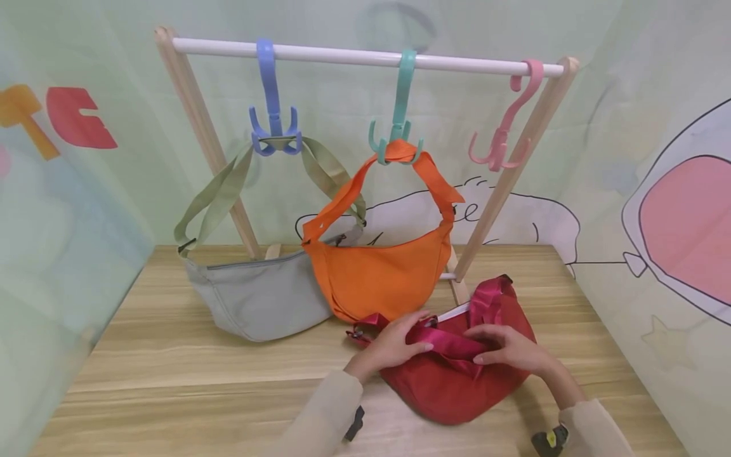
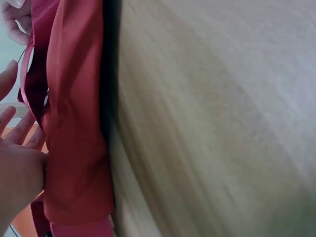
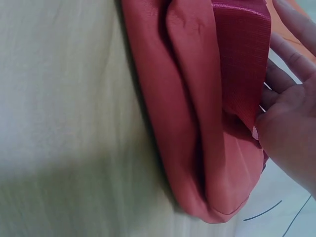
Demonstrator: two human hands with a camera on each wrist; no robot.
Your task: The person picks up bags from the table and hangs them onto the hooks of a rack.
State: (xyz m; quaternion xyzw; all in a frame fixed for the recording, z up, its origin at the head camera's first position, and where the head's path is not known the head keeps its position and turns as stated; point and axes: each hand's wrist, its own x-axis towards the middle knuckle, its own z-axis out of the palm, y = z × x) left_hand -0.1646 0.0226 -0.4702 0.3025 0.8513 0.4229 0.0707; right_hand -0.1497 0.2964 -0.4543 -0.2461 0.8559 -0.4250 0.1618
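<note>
- The person's left hand (image 1: pixel 394 343) is relaxed, its fingers reaching over the near end of the magenta strap (image 1: pixel 451 343), thumb lying apart from them; it clenches nothing;
- the right hand (image 1: pixel 508 346) is loose too, thumb parted from its extended fingers, touching the strap from the other side;
- the red bag (image 1: pixel 451 393) lies on the table (image 1: pixel 217 393) directly beneath and between both hands, its rounded bottom bulging toward the person, below the grip; a white strip (image 1: pixel 454 312) shows just beyond the strap;
- beyond the left hand, near it, the orange bag (image 1: pixel 377 279) hangs by its strap from the green hook (image 1: pixel 402 95);
- farther out to the left of that hand is the grey bag (image 1: pixel 268 298), its strap caught on the blue hook (image 1: pixel 268 89);
- well beyond the right hand, the pink hook (image 1: pixel 499 136) hangs from the same white bar (image 1: pixel 342 56) as the other two.
</note>
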